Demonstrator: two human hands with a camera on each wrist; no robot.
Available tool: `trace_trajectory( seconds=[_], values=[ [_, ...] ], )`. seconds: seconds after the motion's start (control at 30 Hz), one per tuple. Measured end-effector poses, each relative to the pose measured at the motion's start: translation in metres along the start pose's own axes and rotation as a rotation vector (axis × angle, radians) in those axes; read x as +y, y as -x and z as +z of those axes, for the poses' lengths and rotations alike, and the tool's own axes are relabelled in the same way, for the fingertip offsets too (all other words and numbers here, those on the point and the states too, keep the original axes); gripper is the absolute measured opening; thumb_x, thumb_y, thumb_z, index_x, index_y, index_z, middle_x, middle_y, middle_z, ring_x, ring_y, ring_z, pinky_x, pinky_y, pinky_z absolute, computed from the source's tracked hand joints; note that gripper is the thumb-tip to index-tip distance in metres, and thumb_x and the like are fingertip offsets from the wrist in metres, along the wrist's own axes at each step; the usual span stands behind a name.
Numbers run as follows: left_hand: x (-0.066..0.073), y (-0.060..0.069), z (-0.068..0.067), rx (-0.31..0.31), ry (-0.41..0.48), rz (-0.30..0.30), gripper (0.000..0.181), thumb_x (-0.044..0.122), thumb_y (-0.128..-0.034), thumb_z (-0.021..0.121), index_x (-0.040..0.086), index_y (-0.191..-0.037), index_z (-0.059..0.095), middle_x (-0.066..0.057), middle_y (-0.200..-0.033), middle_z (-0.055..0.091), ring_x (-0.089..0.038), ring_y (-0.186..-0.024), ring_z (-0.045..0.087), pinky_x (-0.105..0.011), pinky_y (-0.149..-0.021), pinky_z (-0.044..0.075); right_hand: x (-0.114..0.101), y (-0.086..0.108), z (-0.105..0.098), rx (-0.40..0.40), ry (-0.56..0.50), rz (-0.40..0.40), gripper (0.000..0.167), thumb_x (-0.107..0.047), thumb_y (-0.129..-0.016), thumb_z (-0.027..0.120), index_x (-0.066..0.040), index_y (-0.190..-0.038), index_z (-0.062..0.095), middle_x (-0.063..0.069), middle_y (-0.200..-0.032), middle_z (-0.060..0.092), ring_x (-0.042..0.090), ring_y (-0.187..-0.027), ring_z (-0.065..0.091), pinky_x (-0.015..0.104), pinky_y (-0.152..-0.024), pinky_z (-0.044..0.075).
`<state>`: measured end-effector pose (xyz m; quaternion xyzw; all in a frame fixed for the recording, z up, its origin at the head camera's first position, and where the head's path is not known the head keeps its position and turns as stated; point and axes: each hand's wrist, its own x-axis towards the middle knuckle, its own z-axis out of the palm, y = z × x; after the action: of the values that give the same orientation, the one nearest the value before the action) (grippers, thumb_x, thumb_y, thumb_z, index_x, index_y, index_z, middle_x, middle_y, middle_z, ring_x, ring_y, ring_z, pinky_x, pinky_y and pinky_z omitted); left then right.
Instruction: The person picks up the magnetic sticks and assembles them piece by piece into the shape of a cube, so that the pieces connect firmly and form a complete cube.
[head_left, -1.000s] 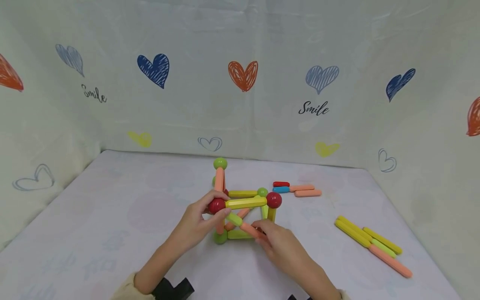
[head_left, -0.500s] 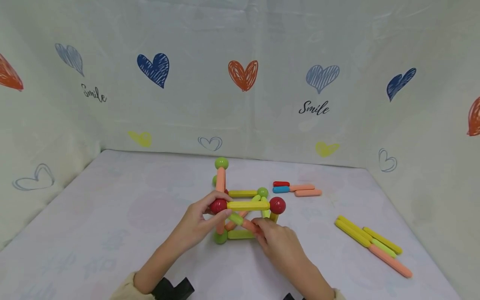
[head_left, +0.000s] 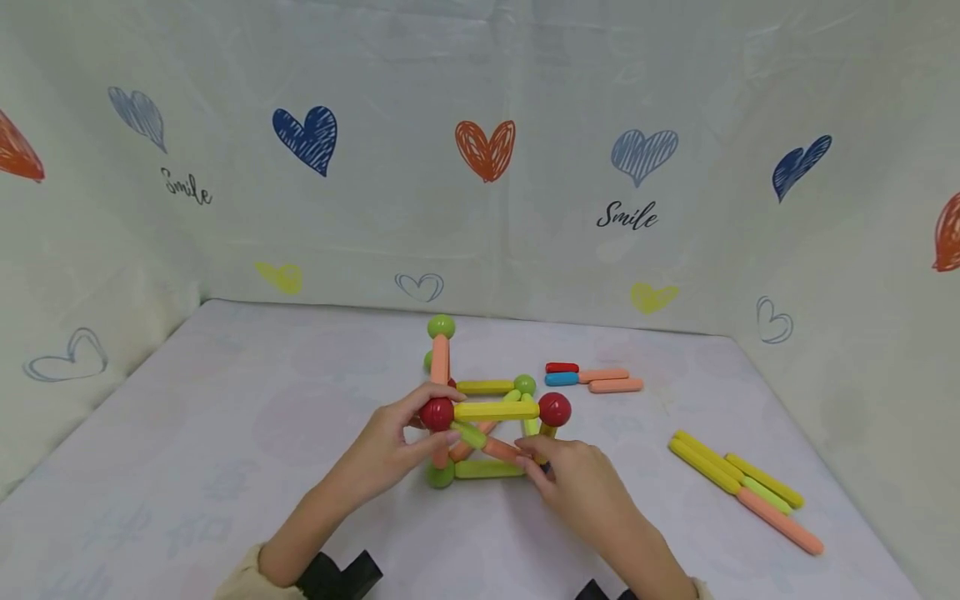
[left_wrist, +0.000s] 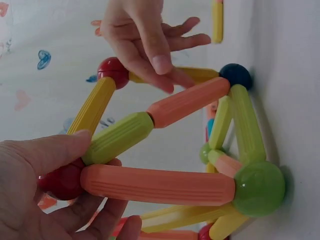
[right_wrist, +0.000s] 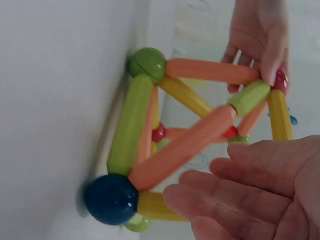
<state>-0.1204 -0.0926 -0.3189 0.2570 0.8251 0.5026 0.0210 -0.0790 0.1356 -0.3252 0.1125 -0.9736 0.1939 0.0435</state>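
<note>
Desk (head_left: 225, 467), and on it a stick-and-ball frame (head_left: 495, 411) is stood: light and stiff, but easily tugged apart, it seems. At the frame's right, the right hand (head_left: 585, 477) is poised, fingers (right_wrist: 235, 192) relaxed, nothing gripped. By the left hand (head_left: 386, 446), atop the frame's near left post (left_wrist: 157, 185), a red ball (head_left: 436, 414) is pinched: probably the soundest hold.

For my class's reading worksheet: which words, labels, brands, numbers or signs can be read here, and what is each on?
"Smile", on the backdrop, left side of the head view.
"Smile", on the backdrop, right of centre.
Marks on the tabletop, near left: too faint to read.
Dark strokes on the backdrop, left wrist view: too blurred.
No lettering visible on sticks or balls.
</note>
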Motion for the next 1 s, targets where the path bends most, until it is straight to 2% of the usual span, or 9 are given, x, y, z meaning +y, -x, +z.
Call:
trace_trajectory(
  seconds=[0.1, 0.17, 0.23, 0.33, 0.47, 0.6, 0.87, 1.0],
  values=[
    [0.0, 0.0, 0.0, 0.001, -0.024, 0.016, 0.035, 0.018, -0.0852, 0.068, 0.017, -0.117, 0.054, -0.008, -0.114, 0.063, -0.02, -0.093, 0.057, -0.024, -0.072, 0.051, 0.009, -0.002, -0.011, -0.055, -0.048, 0.118, 0.011, -0.024, -0.081, 0.071, -0.015, -0.085, 0.068, -0.009, -0.059, 0.054, 0.007, -0.056, 0.044, 0.019, -0.051, 0.037],
    [0.0, -0.001, 0.0, 0.009, -0.035, 0.021, 0.035, 0.015, -0.0846, 0.068, 0.017, -0.117, 0.055, -0.008, -0.115, 0.063, -0.02, -0.094, 0.057, -0.024, -0.073, 0.051, 0.018, -0.006, -0.012, -0.087, -0.117, 0.183, 0.014, -0.022, -0.079, 0.073, -0.013, -0.086, 0.064, -0.006, -0.063, 0.054, 0.009, -0.059, 0.046, 0.02, -0.052, 0.039],
    [0.0, -0.001, 0.001, 0.017, -0.048, 0.025, 0.036, 0.013, -0.084, 0.068, 0.018, -0.117, 0.055, -0.008, -0.115, 0.063, -0.02, -0.095, 0.057, -0.025, -0.074, 0.051, 0.029, -0.01, -0.009, -0.12, -0.199, 0.203, 0.023, -0.02, -0.077, 0.075, -0.012, -0.093, 0.061, -0.003, -0.074, 0.057, 0.011, -0.064, 0.05, 0.022, -0.055, 0.042],
    [0.0, -0.001, 0.001, 0.014, -0.059, 0.033, 0.037, 0.011, -0.0839, 0.068, 0.018, -0.118, 0.055, -0.008, -0.116, 0.062, -0.02, -0.095, 0.057, -0.024, -0.074, 0.051, 0.043, -0.018, 0.001, -0.17, -0.349, 0.135, 0.028, -0.019, -0.078, 0.074, -0.01, -0.101, 0.06, 0.001, -0.092, 0.062, 0.013, -0.077, 0.055, 0.024, -0.063, 0.046],
    [-0.002, -0.001, -0.001, -0.005, -0.064, 0.057, 0.039, 0.008, -0.0844, 0.067, 0.017, -0.12, 0.054, -0.008, -0.116, 0.063, -0.019, -0.094, 0.058, -0.024, -0.075, 0.051, 0.053, -0.022, 0.011, -0.195, -0.427, 0.021, 0.018, -0.02, -0.081, 0.072, -0.01, -0.092, 0.062, 0.002, -0.098, 0.063, 0.015, -0.082, 0.055, 0.023, -0.065, 0.045],
    [-0.004, -0.001, -0.002, -0.01, -0.06, 0.067, 0.042, 0.003, -0.0835, 0.066, 0.016, -0.121, 0.054, -0.008, -0.116, 0.063, -0.019, -0.095, 0.059, -0.026, -0.078, 0.051, 0.054, -0.022, 0.014, -0.185, -0.43, 0.018, 0.015, -0.02, -0.08, 0.073, -0.012, -0.087, 0.062, 0.001, -0.094, 0.062, 0.014, -0.08, 0.054, 0.022, -0.063, 0.045],
    [-0.003, -0.001, -0.002, -0.003, -0.028, 0.038, 0.043, 0.0, -0.082, 0.066, 0.017, -0.12, 0.055, -0.01, -0.12, 0.061, -0.02, -0.097, 0.059, -0.029, -0.08, 0.051, 0.054, -0.022, 0.013, -0.206, -0.421, 0.001, 0.018, -0.019, -0.079, 0.074, -0.01, -0.09, 0.062, 0.001, -0.088, 0.06, 0.014, -0.077, 0.053, 0.021, -0.06, 0.046],
    [-0.004, 0.0, -0.007, -0.045, -0.025, 0.04, 0.044, 0.007, -0.0842, 0.066, 0.016, -0.125, 0.053, -0.008, -0.122, 0.06, -0.019, -0.099, 0.058, -0.03, -0.083, 0.051, 0.053, -0.021, 0.013, -0.231, -0.412, -0.011, 0.021, -0.02, -0.079, 0.074, -0.009, -0.091, 0.062, 0.001, -0.086, 0.059, 0.014, -0.076, 0.053, 0.021, -0.059, 0.046]
  ],
)
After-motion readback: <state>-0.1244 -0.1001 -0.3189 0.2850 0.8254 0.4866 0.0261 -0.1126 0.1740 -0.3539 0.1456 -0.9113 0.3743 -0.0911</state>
